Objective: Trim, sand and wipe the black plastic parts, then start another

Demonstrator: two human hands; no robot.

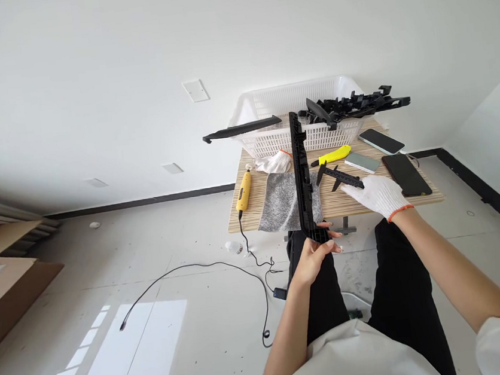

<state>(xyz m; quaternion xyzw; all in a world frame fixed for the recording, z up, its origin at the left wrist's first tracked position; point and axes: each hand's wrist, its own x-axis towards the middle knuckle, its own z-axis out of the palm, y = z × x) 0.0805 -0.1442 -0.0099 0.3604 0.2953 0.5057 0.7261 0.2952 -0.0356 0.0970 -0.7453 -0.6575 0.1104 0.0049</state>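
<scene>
My bare left hand [316, 258] grips the lower end of a long black plastic trim piece [301, 175], which stands up in front of the table with its ribbed side showing. My right hand [376, 192], in a white knit glove with an orange cuff, is closed on a black caliper [343, 177] over the table's right part. The caliper's jaws point left, apart from the trim piece. Behind the trim piece lies a grey cloth [278, 199]. A yellow utility knife [335, 155] rests just beyond the caliper.
A white plastic basket [267, 143] with black plastic parts [353, 106] stands at the back of the wooden table [337, 206]. A yellow corded tool [244, 191] and a white glove [274, 162] lie left. Phones [406, 174] lie right. A black cable [195, 264] crosses the floor.
</scene>
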